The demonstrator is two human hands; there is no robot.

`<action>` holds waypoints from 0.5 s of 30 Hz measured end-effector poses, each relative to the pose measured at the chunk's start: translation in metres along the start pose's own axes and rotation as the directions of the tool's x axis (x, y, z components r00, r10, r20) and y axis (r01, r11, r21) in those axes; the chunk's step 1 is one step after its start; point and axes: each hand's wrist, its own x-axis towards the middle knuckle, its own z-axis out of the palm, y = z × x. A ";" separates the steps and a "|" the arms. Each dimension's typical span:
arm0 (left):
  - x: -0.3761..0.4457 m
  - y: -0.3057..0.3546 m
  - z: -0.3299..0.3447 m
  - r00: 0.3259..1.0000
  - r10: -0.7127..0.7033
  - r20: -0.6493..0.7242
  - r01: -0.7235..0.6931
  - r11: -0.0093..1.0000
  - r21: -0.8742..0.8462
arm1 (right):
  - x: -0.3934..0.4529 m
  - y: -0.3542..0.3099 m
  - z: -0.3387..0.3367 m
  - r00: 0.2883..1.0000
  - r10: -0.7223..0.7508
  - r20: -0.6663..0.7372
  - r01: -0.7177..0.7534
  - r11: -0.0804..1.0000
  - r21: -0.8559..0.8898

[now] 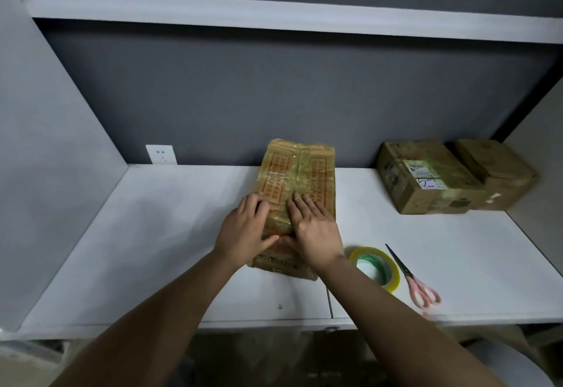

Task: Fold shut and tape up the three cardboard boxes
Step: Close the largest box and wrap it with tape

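Note:
A tall cardboard box (300, 170) with orange print and shiny tape over its top stands in the middle of the white table (152, 234). Both hands lie flat on the near part of its top, on either side of the centre seam. My left hand (245, 229) presses the left flap with straight fingers. My right hand (313, 231) presses the right flap the same way. Two more brown boxes stand at the back right: one with a label (423, 177) and another (499, 170) touching it on its right. A roll of clear tape (376, 267) lies just right of my right wrist.
Pink-handled scissors (412, 280) lie right of the tape roll, near the table's front edge. A white wall socket (161, 154) sits on the grey back wall at the left. A white shelf (274, 14) runs overhead, and side walls close in the table.

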 end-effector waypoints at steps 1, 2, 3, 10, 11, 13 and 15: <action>0.000 0.001 0.000 1.000 -0.006 0.014 0.006 1.000 0.003 | 0.000 -0.001 -0.001 1.000 -0.005 0.010 0.005 1.000 0.006; 0.000 0.002 -0.001 1.000 -0.002 0.028 0.002 1.000 0.010 | 0.001 -0.001 -0.002 1.000 -0.006 0.018 0.006 1.000 0.011; -0.001 0.001 -0.001 0.999 0.010 0.036 -0.011 1.000 0.021 | 0.001 -0.001 -0.002 1.000 -0.008 0.026 0.008 1.000 0.011; -0.006 -0.037 -0.025 0.957 0.265 0.114 -0.267 0.964 -0.002 | -0.016 0.010 -0.023 0.984 -0.173 0.037 0.169 0.982 0.082; -0.009 -0.047 -0.030 0.944 0.307 0.120 -0.310 0.950 0.013 | -0.021 0.008 -0.025 0.980 -0.199 0.023 0.195 0.976 0.100; -0.019 -0.064 -0.039 0.942 0.311 0.125 -0.313 0.950 -0.008 | -0.031 0.000 -0.028 0.973 -0.230 -0.018 0.230 0.962 0.148; -0.028 -0.067 -0.048 0.968 0.233 0.091 -0.226 0.971 -0.082 | -0.034 -0.011 -0.032 0.968 -0.243 -0.067 0.252 0.943 0.217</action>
